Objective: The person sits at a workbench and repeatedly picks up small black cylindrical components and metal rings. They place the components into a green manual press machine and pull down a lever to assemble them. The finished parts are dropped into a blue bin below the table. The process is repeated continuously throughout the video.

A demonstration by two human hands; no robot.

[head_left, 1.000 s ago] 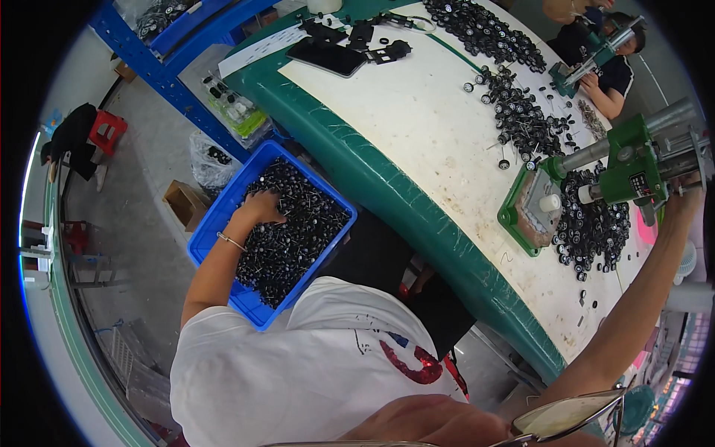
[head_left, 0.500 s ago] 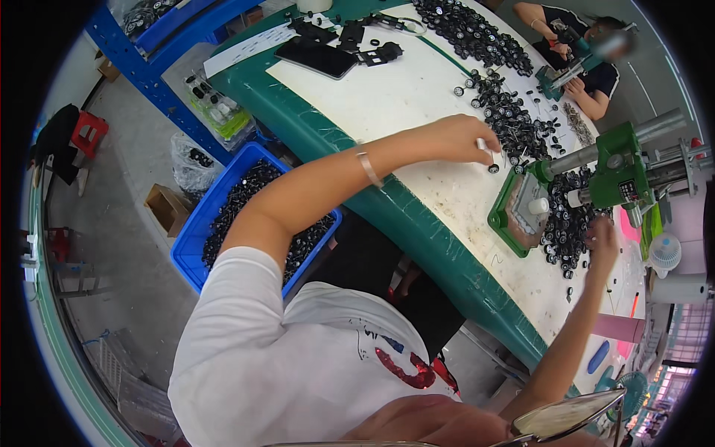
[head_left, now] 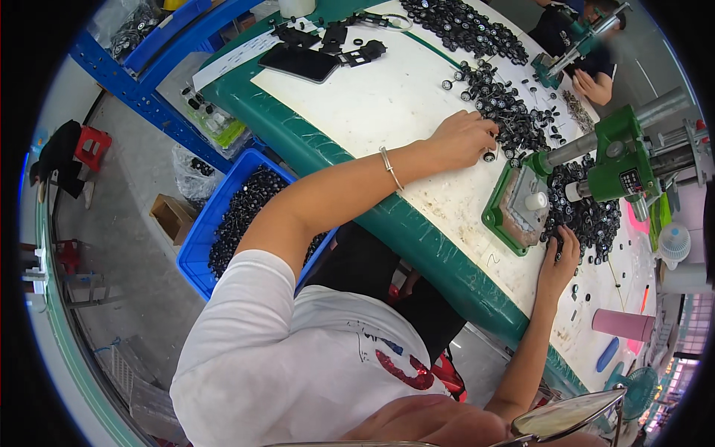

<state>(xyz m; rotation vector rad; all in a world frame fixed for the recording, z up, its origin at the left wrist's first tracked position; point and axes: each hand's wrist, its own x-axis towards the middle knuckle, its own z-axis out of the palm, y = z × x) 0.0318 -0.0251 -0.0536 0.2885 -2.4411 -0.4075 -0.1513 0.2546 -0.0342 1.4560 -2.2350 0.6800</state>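
My left hand (head_left: 465, 139) is at the near edge of a pile of small black wheels on thin metal axles (head_left: 514, 123). Its fingers are curled in; what they hold, if anything, is too small to make out. At the near side of a second heap of loose black wheels (head_left: 596, 223), my right hand (head_left: 558, 262) has its fingers apart, the tips touching the wheels. Between the hands stands a green bench press (head_left: 622, 160). Its green-rimmed base (head_left: 491, 220) bears a white cylindrical piece (head_left: 535, 201).
A phone (head_left: 298, 62) and black plastic parts (head_left: 363, 54) lie at the far left of the table. A blue bin (head_left: 195, 257) of black parts stands beside me. A pink cylinder (head_left: 624, 325) lies at right. Across the table, a co-worker's hand (head_left: 592, 88) is near another press.
My right hand has come leftward from beside the press to the near edge of the wheel heap. The small white thing at my left fingertips no longer shows. The view has shifted slightly.
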